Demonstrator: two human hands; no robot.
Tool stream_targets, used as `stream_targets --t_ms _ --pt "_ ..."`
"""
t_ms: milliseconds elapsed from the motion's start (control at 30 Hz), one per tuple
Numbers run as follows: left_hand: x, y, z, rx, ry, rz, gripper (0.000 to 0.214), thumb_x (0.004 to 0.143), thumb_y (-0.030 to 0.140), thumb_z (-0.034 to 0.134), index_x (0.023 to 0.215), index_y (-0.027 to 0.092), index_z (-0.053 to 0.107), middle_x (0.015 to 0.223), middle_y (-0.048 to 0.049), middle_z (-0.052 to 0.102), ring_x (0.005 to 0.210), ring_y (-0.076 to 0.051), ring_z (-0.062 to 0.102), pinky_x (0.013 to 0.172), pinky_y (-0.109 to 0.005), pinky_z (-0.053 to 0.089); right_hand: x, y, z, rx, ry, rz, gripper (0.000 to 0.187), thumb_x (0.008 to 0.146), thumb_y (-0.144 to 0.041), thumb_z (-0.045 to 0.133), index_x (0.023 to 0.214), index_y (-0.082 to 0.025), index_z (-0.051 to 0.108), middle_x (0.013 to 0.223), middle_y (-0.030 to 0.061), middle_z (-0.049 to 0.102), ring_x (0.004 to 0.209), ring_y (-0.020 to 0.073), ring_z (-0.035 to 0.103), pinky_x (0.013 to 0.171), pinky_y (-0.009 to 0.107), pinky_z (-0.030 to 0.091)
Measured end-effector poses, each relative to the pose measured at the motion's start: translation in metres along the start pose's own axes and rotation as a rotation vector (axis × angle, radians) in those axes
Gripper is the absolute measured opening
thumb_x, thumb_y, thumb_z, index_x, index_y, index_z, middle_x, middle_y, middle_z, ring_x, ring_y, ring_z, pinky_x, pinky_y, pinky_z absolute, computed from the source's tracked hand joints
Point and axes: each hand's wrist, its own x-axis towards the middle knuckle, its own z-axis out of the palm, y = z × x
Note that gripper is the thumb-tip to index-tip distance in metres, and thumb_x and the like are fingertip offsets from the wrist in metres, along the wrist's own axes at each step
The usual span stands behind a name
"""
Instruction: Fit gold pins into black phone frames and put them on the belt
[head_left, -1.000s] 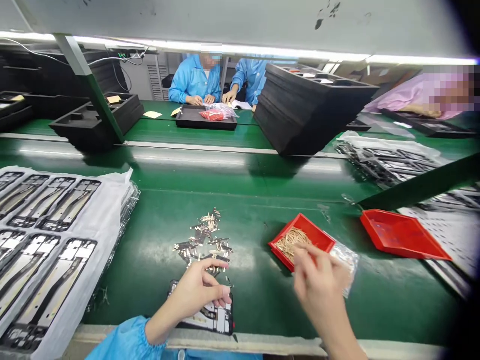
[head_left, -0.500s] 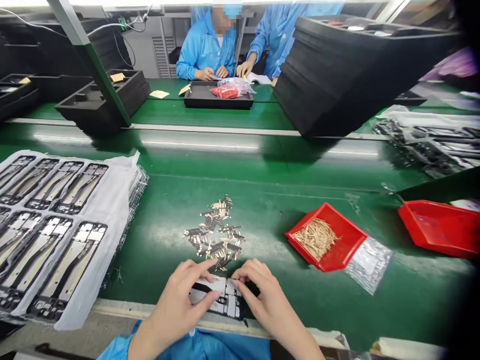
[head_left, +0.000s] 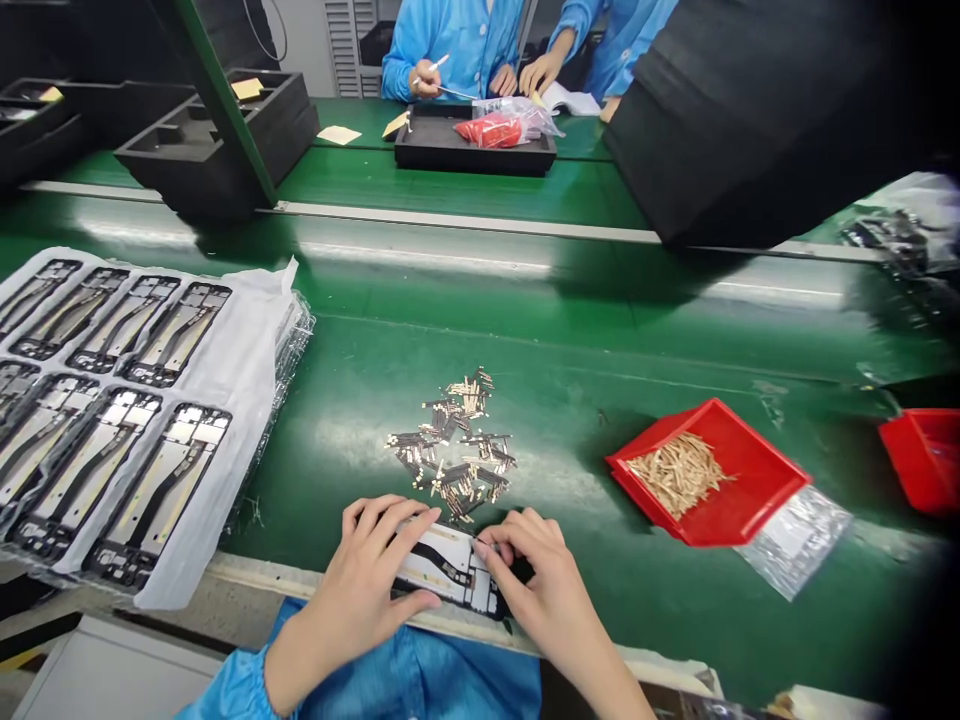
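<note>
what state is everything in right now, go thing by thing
left hand, spread across the phone frame
right hand, curled in at its edge; any grip unclear
phone frame, lying flat, inside facing up
small strips, scattered in a loose pile
red bin, open, partly filled with tan pieces
clear bag, flat, partly hidden by the bin
white tray, loaded with more frames
black tray, holding a red packet
booklet, open
</note>
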Motion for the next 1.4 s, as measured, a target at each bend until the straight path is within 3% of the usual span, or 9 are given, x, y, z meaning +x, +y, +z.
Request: stream_targets --t_ms 267,400,500,633,700,800,967,1133,1400 --pt "0.001 -0.001 -0.002 0.002 -0.010 0.004 0.085 0.094 0.053 0.084 0.164 0.028 0.043 0.147 -0.0136 0.066 0.133 -0.037 0.055 0.109 -0.053 0.037 -0.005 0.006 0.004 -0.032 0.077 -0.111 0.017 0.109 -0.027 0.061 0.098 -0.025 0.074 0.075 -0.0004 0.063 0.073 0.0188 0.060 0.070 0.036 0.042" --pt "0.002 -0.001 -0.006 -0.026 -0.045 0.030 0.087 0.093 0.044 0.086 0.166 0.029 0.041 0.149 -0.0144 0.064 0.136 -0.037 0.053 0.111 -0.054 0.037 -0.006 0.007 0.008 -0.058 0.121 -0.176 0.014 0.108 -0.023 0.062 0.101 -0.024 0.073 0.076 -0.0002 0.064 0.072 0.0179 0.059 0.070 0.035 0.041" --pt "0.005 -0.001 -0.009 -0.032 -0.071 0.042 0.076 0.092 0.034 0.087 0.158 0.028 0.050 0.149 -0.0143 0.064 0.136 -0.036 0.054 0.111 -0.054 0.038 -0.008 0.006 0.011 -0.099 0.154 -0.195 0.007 0.106 -0.020 0.064 0.109 -0.023 0.070 0.083 0.0004 0.066 0.077 0.0183 0.060 0.071 0.035 0.041" --pt "0.012 -0.002 -0.017 -0.053 -0.067 0.124 0.044 0.092 0.030 0.086 0.127 0.022 0.061 0.141 -0.0156 0.065 0.125 -0.035 0.059 0.109 -0.056 0.039 -0.014 0.001 0.009 -0.096 0.203 -0.061 0.033 0.103 -0.028 0.068 0.135 -0.021 0.061 0.107 0.0075 0.069 0.095 0.0238 0.065 0.081 0.037 0.048" --pt "0.014 -0.001 -0.021 -0.103 -0.023 0.162 0.039 0.092 0.030 0.084 0.119 0.021 0.058 0.135 -0.0158 0.065 0.119 -0.033 0.060 0.105 -0.053 0.044 -0.017 -0.005 0.005 -0.037 0.154 -0.001 0.029 0.105 -0.032 0.067 0.132 -0.025 0.064 0.115 0.0090 0.071 0.103 0.0265 0.066 0.085 0.039 0.051" --pt "0.014 0.003 -0.026 -0.183 0.043 0.175 0.041 0.093 0.027 0.081 0.123 0.022 0.054 0.133 -0.0159 0.063 0.111 -0.028 0.061 0.096 -0.044 0.049 -0.021 -0.015 -0.001 0.176 0.037 0.127 0.018 0.109 -0.038 0.060 0.121 -0.028 0.069 0.109 0.0059 0.073 0.099 0.0246 0.068 0.084 0.037 0.055" --pt "0.011 0.017 -0.029 -0.195 0.087 0.145 0.050 0.092 0.026 0.082 0.131 0.022 0.051 0.134 -0.0170 0.061 0.110 -0.028 0.063 0.093 -0.042 0.053 -0.022 -0.027 -0.002 0.554 -0.002 0.367 0.035 0.108 -0.057 0.058 0.112 -0.023 0.066 0.090 0.0030 0.069 0.080 0.0196 0.066 0.069 0.028 0.055" --pt "0.013 0.029 -0.030 -0.200 0.088 0.085 0.057 0.089 0.032 0.084 0.135 0.022 0.051 0.132 -0.0167 0.063 0.113 -0.030 0.066 0.093 -0.042 0.059 -0.019 -0.032 -0.007 0.686 -0.035 0.444 0.044 0.103 -0.066 0.062 0.113 -0.023 0.061 0.093 0.0033 0.066 0.085 0.0193 0.062 0.071 0.028 0.054" --pt "0.015 0.035 -0.034 -0.190 0.072 0.077 0.065 0.084 0.026 0.088 0.137 0.023 0.050 0.130 -0.0148 0.065 0.112 -0.030 0.067 0.092 -0.043 0.061 -0.018 -0.033 -0.008 0.818 -0.103 0.519 0.047 0.101 -0.070 0.064 0.106 -0.023 0.057 0.089 0.0004 0.057 0.081 0.0168 0.052 0.072 0.026 0.049"
